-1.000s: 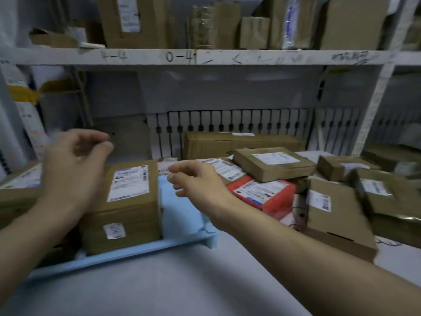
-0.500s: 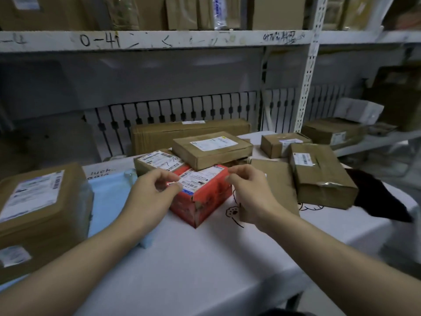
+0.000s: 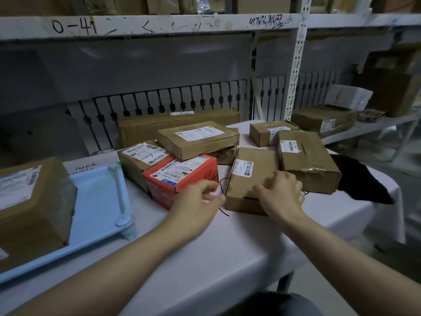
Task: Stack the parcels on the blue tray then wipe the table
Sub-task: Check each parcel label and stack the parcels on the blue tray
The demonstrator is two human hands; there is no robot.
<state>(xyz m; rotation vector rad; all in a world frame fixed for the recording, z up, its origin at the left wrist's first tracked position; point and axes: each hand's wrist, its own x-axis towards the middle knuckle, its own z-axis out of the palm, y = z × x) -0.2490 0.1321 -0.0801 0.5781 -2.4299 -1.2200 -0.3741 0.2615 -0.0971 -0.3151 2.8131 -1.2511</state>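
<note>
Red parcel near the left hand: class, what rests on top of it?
A flat brown parcel overlaps the back edge of the red parcel, whose white label stays visible. How far the overlap reaches is hidden. The left hand touches its front corner.

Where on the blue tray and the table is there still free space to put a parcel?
Free: the blue tray to the right of its large brown parcel, and the front strip of the table near the person. Crowded: behind the red parcel.

The large brown parcel (image 3: 29,201) on the blue tray (image 3: 98,201) runs off the left edge, label print is too small to read, and the right hand (image 3: 281,193) hides part of a flat parcel (image 3: 248,176).
</note>
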